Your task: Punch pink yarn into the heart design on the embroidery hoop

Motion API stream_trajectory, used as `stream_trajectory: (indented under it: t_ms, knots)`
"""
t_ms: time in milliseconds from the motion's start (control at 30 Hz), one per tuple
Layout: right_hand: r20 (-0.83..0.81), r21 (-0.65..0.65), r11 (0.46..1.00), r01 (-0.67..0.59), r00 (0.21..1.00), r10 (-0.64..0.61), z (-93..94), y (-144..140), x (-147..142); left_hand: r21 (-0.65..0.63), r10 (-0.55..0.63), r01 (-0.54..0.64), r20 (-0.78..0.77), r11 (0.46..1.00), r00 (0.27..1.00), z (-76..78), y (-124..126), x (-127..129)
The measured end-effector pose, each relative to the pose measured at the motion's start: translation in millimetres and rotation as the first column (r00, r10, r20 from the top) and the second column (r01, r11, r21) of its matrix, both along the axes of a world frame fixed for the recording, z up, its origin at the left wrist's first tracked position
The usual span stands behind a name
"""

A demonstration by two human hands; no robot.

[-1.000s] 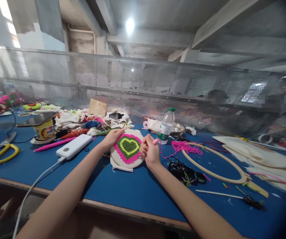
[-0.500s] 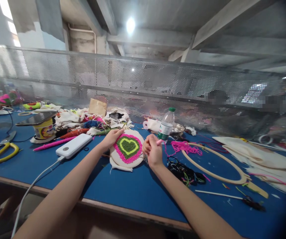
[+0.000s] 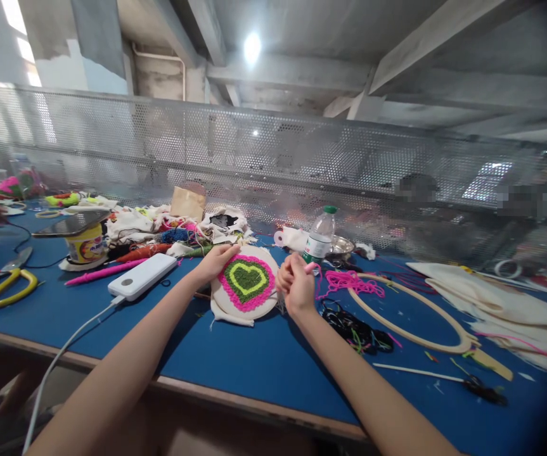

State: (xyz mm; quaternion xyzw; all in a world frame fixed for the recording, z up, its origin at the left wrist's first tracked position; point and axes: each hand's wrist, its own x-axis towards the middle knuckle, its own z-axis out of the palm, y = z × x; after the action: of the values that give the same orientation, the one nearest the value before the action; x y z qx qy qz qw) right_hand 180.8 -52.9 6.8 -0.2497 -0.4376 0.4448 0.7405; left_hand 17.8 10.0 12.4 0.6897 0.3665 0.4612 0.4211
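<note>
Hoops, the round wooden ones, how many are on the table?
2: a small hoop holding the heart cloth at the left hand, and a big hoop lying right. Others may hide under the cloth pile.

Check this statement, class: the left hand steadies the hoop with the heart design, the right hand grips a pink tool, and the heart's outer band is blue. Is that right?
One detail is wrong. In the head view, the outer band of the heart on the embroidery hoop is pink, not blue. The rest stands: the left hand steadies the hoop and the right hand grips a pink tool.
</note>
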Motion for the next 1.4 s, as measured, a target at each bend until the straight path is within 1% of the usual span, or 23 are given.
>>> stream_trajectory:
  t_ms: [100,267,367,400,467,533,567,600,633,667,733,800,867,1000,1167,1300,1400]
  knots:
    - [-0.025,-0.003,1.0,0.01,1.0,-0.01,2.1,-3,2,0.011,0.005,-0.004,-0.025,1.0,1.0,0.1,0,0]
    - [-0.032,0.039,0.999,0.034,0.999,-0.033,3.1,-3,2,0.02,0.003,-0.002,-0.024,1.0,1.0,0.2,0,-1]
    - [-0.001,0.056,0.997,0.045,0.999,-0.045,-1.0,-4,1,0.02,-0.004,0.004,-0.024,1.0,1.0,2.3,-2,-1]
    - [0.037,0.059,0.997,0.047,0.998,-0.049,-4.0,-5,0,0.02,-0.022,0.022,-0.02,1.0,1.0,3.3,-3,-1]
    - [0.207,0.084,0.996,0.016,0.978,-0.033,-11.6,-9,-4,0.02,-0.064,0.064,-0.003,0.998,0.998,4.6,-4,-1]
    - [0.44,0.12,0.991,-0.066,0.898,0.007,-18.5,-12,-9,0.023,-0.071,0.07,0.013,0.997,0.997,4.6,-4,-2]
    - [0.521,0.124,0.987,-0.103,0.853,0.023,-20.7,-12,-11,0.022,-0.059,0.058,0.016,0.998,0.998,4.0,-4,-2]
    - [0.553,0.113,0.986,-0.122,0.832,0.039,-21.8,-12,-13,0.019,-0.046,0.045,0.015,0.999,0.999,3.2,-3,-3]
    - [0.532,0.09,0.989,-0.119,0.845,0.053,-21.5,-11,-14,0.015,-0.036,0.036,0.01,0.999,0.999,2.4,-3,-3]
    - [0.462,0.063,0.993,-0.098,0.885,0.058,-20.0,-9,-14,0.011,-0.033,0.032,0.002,0.999,0.999,1.7,-2,-3]
    - [0.259,0.023,0.998,-0.055,0.965,0.047,-14.3,-3,-11,0.005,-0.034,0.034,-0.009,0.999,0.999,1.2,-1,-3]
    - [0.093,0.025,0.999,-0.035,0.995,0.033,-7.5,1,-7,0.011,-0.03,0.03,-0.009,0.999,1.0,1.6,-2,-2]
    - [0.009,0.032,0.999,-0.032,0.999,0.031,-2.0,3,-2,0.018,-0.027,0.027,-0.007,0.999,1.0,2.2,-2,-1]
    - [-0.034,0.028,0.999,-0.032,0.999,0.033,2.7,0,2,0.035,-0.017,0.018,-0.02,0.999,1.0,2.2,-3,-1]
    - [-0.057,0.044,0.999,0.015,0.998,-0.012,6.0,-5,3,0.045,0.004,-0.002,-0.05,0.999,0.999,2.9,-3,-1]
    - [-0.047,0.068,0.997,0.041,0.998,-0.038,10.0,-6,5,0.043,0.005,-0.002,-0.056,0.999,0.998,4.2,-4,-1]
    - [-0.014,0.103,0.994,0.047,0.999,-0.046,8.0,-5,5,0.039,-0.015,0.017,-0.049,0.999,0.999,5.0,-4,-1]
